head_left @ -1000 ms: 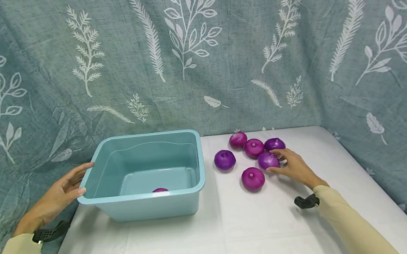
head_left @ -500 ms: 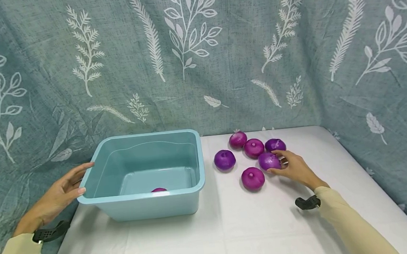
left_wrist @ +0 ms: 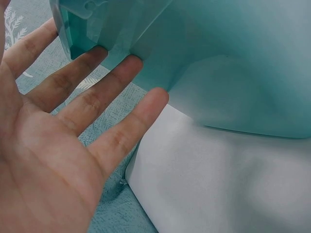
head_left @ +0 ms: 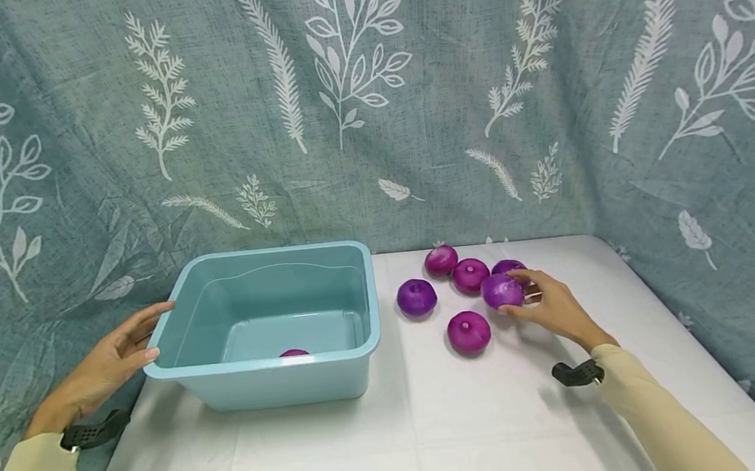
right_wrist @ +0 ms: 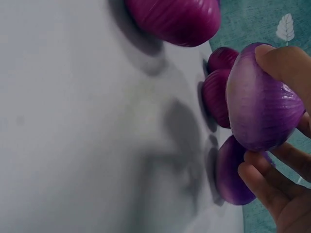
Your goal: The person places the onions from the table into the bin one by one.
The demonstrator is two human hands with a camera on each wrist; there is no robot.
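Observation:
My right hand [head_left: 555, 309] pinches a purple onion [head_left: 501, 292] between thumb and fingers. In the right wrist view this onion [right_wrist: 260, 99] is raised a little off the cloth, in front of another dark purple onion [right_wrist: 232, 170]. At the left, my left hand [head_left: 113, 359] touches the side and rim of a teal plastic basin [head_left: 267, 364]. Its fingers look fairly straight against the basin wall [left_wrist: 218, 82] in the left wrist view; the thumb is out of sight there. Inside the basin, the top of one magenta onion [head_left: 295, 353] shows above the front rim, which hides the rest.
Between basin and right hand lie a dark purple onion [head_left: 417, 298] and a magenta onion [head_left: 469, 333]. Two more magenta onions, a rear one [head_left: 441, 260] and a nearer one [head_left: 471, 276], sit farther back. A leaf-patterned curtain [head_left: 373, 190] stands behind the white-covered table [head_left: 437, 427].
My right hand has lifted the purple onion slightly and moved it a little rightward. The onion inside the basin shifted slightly left at first. My left hand stays put.

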